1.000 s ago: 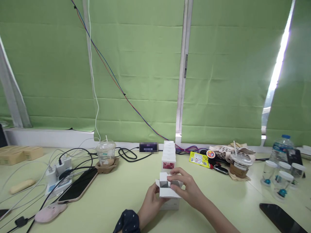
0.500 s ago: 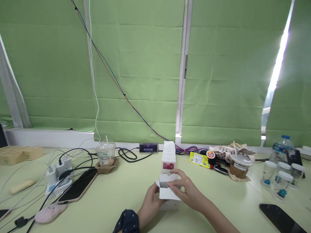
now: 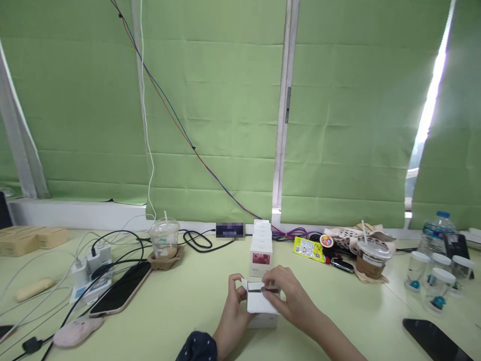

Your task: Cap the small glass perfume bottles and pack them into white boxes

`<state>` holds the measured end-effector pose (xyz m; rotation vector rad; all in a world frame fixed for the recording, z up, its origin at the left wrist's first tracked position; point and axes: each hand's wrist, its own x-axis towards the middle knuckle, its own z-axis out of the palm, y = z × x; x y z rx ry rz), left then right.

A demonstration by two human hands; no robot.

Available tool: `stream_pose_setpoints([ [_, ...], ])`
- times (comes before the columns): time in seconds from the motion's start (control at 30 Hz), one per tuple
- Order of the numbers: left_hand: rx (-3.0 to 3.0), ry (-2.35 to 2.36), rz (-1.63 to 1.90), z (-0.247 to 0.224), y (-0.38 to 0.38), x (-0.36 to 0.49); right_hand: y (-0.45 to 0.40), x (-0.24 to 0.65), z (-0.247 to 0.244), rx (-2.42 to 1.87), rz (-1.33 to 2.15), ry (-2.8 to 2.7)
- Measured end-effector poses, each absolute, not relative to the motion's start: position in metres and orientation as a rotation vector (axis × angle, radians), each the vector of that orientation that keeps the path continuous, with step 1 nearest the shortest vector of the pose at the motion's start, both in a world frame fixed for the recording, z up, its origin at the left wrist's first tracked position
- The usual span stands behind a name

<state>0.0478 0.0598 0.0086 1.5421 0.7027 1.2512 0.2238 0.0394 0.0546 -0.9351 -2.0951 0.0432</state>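
Note:
My left hand (image 3: pixel 233 313) grips the left side of a small white cardboard box (image 3: pixel 263 321) standing on the table close to me. The top of that box is open, and its white flap (image 3: pixel 262 303) leans out toward me. At the opening, my right hand (image 3: pixel 289 296) is closed, thumb and fingers pinching the edge of the box's flap; what lies inside is hidden. Just beyond my hands a row of similar white boxes (image 3: pixel 262 245) runs away from me, the nearest with a dark red picture on its front.
On the left lie cables, a charger strip (image 3: pixel 92 286), a phone (image 3: pixel 122 288) and a pink pouch (image 3: pixel 78 331). Plastic cups (image 3: pixel 164 238) stand at both sides. Several lidded clear jars (image 3: pixel 438 291), a bottle (image 3: pixel 439 228) and a black phone (image 3: pixel 438 340) are at right.
My right fingers have drawn back from the row of boxes and curled at the near box's opening. The box's top opening looks narrower. My left hand stays on its side.

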Motion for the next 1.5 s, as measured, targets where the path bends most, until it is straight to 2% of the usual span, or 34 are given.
stream_pose_setpoints([
  [0.73, 1.809, 0.729, 1.245, 0.003, 0.059, 0.044, 0.035, 0.224, 0.062, -0.991, 0.334, -2.042],
  [1.03, 1.959, 0.647, 1.399, 0.002, 0.062, 0.044, 0.038, 0.232, 0.069, -1.074, 0.381, -1.945],
  [1.33, 1.939, 0.706, 1.4, 0.004, 0.061, 0.044, 0.042, 0.246, 0.076, -0.985, 0.856, -1.76],
  [1.5, 1.879, 0.742, 1.327, 0.007, 0.056, 0.045, 0.033, 0.253, 0.089, -0.927, 0.855, -2.043],
])
